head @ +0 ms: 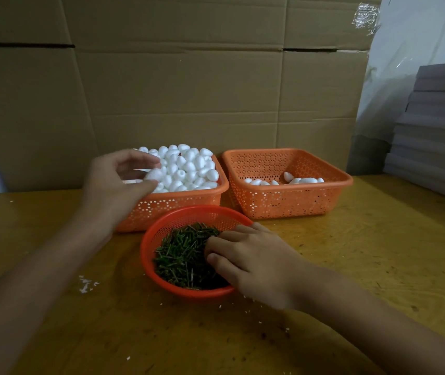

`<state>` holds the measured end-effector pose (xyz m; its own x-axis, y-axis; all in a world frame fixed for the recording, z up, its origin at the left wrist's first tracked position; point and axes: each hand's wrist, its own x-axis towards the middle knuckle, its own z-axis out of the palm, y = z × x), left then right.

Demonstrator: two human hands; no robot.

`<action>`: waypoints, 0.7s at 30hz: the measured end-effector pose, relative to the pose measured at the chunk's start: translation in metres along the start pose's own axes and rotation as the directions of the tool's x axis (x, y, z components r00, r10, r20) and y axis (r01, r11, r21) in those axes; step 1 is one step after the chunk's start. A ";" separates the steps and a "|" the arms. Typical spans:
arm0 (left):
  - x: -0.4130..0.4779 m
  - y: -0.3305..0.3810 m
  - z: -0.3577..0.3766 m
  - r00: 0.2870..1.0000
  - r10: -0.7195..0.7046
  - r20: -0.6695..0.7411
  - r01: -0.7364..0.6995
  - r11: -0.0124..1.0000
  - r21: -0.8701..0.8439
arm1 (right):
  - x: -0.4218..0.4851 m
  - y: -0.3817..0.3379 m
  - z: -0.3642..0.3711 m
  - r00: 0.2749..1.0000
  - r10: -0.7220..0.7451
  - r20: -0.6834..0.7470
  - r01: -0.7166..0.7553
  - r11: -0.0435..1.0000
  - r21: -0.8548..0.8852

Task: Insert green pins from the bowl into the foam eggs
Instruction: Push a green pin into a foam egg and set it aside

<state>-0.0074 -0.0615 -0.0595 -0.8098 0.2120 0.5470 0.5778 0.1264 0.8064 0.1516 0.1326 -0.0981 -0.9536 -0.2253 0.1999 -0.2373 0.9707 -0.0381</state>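
Left hand (pixel 118 182) pinches a foam egg (pixel 154 174) over the full basket (pixel 178 204), centre-left — right hand (pixel 253 261) fingers down in the green pins (pixel 180 255) (can't tell if gripping), bowl (pixel 178 219) lower centre.

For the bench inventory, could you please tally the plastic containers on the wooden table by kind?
Square orange perforated plastic baskets: 2
Round red-orange plastic mesh bowl: 1
Total: 3
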 end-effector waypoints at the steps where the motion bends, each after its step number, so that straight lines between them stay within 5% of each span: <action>1: -0.009 0.004 0.001 1.000 0.021 0.023 -0.020 0.999 -0.046 | 0.000 0.000 0.000 1.000 -0.004 0.001 0.004 1.000 -0.001; 11: -0.066 0.012 0.012 0.967 0.004 0.254 0.083 0.939 -0.333 | 0.002 0.004 -0.002 1.000 -0.019 0.011 0.018 0.994 0.106; 21: -0.077 0.008 0.011 0.951 0.053 0.303 0.063 0.930 -0.362 | 0.005 0.009 -0.004 1.000 0.026 -0.007 -0.022 0.933 0.360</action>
<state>0.0604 -0.0664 -0.0978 -0.7087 0.5024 0.4953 0.4496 -0.2194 0.8659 0.1451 0.1407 -0.0931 -0.9580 -0.1993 0.2060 -0.2675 0.8801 -0.3923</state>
